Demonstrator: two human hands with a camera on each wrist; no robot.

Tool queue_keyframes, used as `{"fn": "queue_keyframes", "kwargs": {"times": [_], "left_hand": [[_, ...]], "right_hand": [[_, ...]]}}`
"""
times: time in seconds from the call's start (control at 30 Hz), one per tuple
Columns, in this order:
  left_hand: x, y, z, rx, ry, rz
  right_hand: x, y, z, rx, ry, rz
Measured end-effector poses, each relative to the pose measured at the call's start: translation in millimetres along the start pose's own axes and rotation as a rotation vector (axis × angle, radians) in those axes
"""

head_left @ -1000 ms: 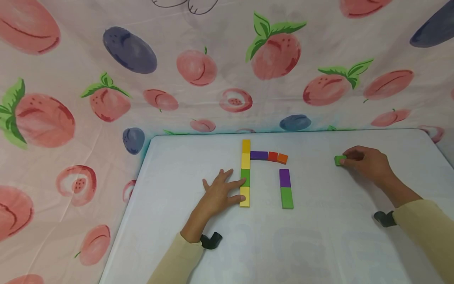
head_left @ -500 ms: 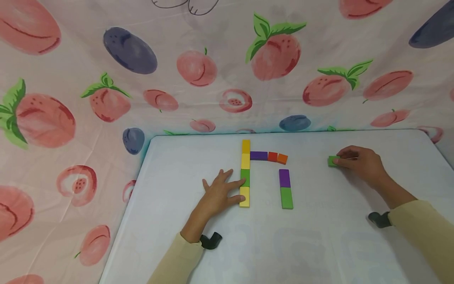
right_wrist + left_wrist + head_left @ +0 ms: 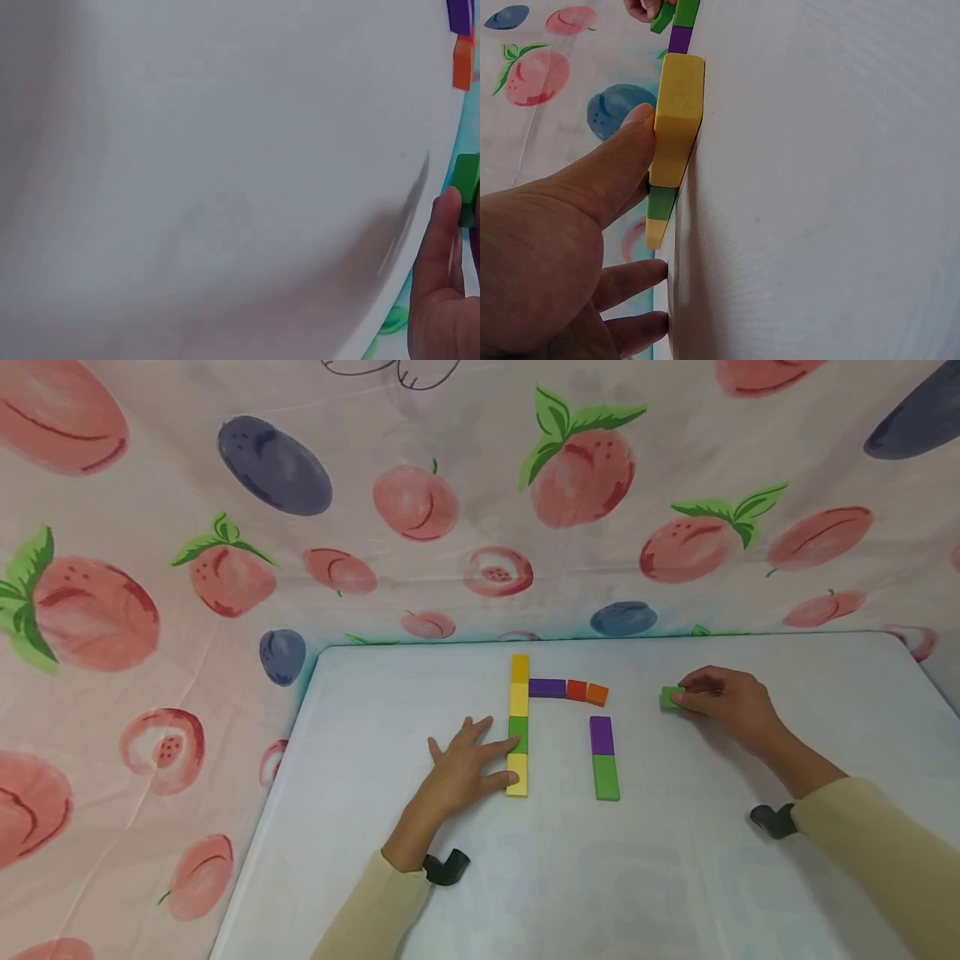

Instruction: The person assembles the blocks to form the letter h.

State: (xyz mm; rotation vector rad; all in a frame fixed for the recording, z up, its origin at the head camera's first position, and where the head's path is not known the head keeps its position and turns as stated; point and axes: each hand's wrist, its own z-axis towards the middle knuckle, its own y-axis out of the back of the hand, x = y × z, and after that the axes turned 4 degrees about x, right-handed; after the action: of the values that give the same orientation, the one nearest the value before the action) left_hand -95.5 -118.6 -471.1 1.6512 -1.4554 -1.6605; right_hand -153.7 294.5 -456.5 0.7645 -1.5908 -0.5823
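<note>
In the head view my left hand (image 3: pixel 461 772) rests beside a column of blocks, fingers spread. Its thumb touches the lowest yellow block (image 3: pixel 517 783) and another finger touches the green block (image 3: pixel 518 727) above. The left wrist view shows that thumb against the side of a yellow block (image 3: pixel 679 112). My right hand (image 3: pixel 738 706) pinches a small green block (image 3: pixel 669 697) between thumb and fingers, to the right of the other blocks. In the right wrist view that green block (image 3: pixel 465 180) is partly cut off by the frame edge.
Two more yellow blocks (image 3: pixel 520 685) top the column. A purple block (image 3: pixel 547 688), a red block (image 3: pixel 577 691) and an orange block (image 3: pixel 597 695) run rightward from it. Below lie a purple block (image 3: pixel 602 736) and a green block (image 3: pixel 607 777), end to end. Fruit-patterned cloth (image 3: pixel 465 452) hangs behind the white table (image 3: pixel 525 885).
My right hand has moved left with the green block, closer to the other blocks. My left hand and the laid blocks have stayed in place.
</note>
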Motion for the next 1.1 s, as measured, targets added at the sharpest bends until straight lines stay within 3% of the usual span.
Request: {"fn": "queue_keyframes", "kwargs": {"times": [0.6,1.1], "left_hand": [[-0.1,0.4,-0.1,-0.01,-0.015,-0.007],[-2.0,0.9,0.8,-0.011,-0.007,-0.003]], "right_hand": [[29,-22,8.1,0.159,-0.016,0.189],[54,-45,14.4,0.182,-0.043,0.206]]}}
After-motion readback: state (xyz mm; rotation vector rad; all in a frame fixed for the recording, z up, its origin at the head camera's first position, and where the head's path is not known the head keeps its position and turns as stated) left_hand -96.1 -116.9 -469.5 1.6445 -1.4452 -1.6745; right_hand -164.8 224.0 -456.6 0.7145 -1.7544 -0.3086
